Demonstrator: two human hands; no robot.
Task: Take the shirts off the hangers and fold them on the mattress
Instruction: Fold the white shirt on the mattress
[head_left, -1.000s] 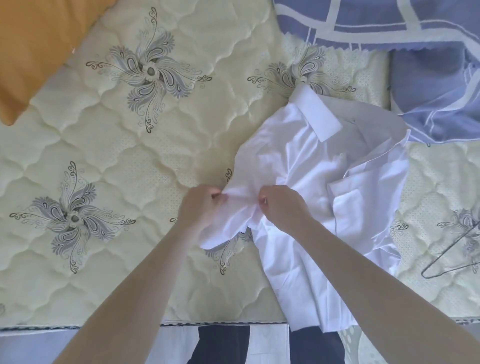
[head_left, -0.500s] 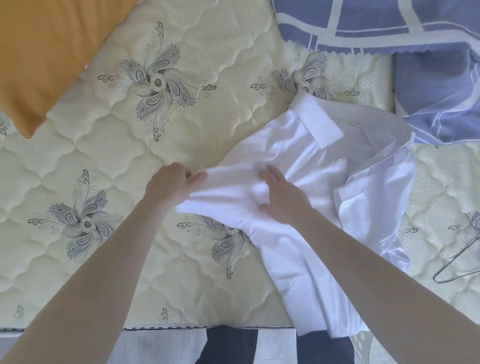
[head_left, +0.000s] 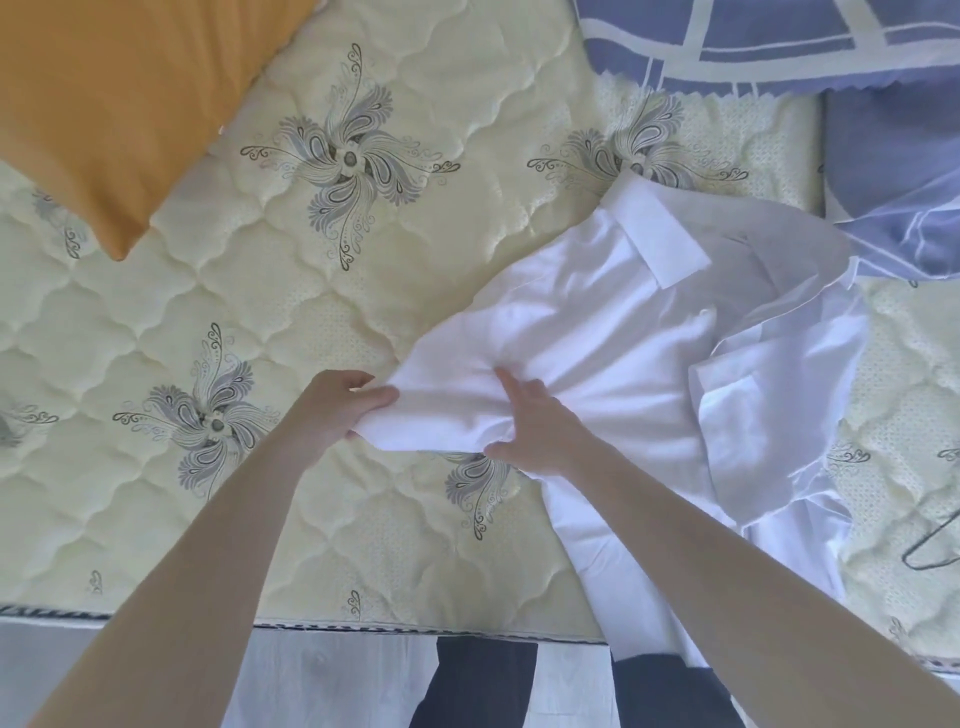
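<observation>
Cream quilted mattress (head_left: 363, 291) with grey flourishes fills the view, an orange pillow (head_left: 104, 104) at the far left corner and blue bedding (head_left: 779, 41) along the far edge. The white shirt (head_left: 597, 322) lies rumpled right of centre, its collar (head_left: 660, 244) pointing away and its tail hanging over the near edge. A wire hanger (head_left: 935, 545) lies apart at the right. The cloth looks thin, limp and light, likely to slide and crease, so hems, seams and shoulders are the best holds. The left hand (head_left: 327, 410) has its fingers curled round the end of what seems to be a sleeve (head_left: 431, 415), though the folds make that uncertain. The right hand (head_left: 540, 431) presses spread fingers flat on the cloth. A second ago both hands pinched close together; since then the left has drawn the cloth out leftward.
</observation>
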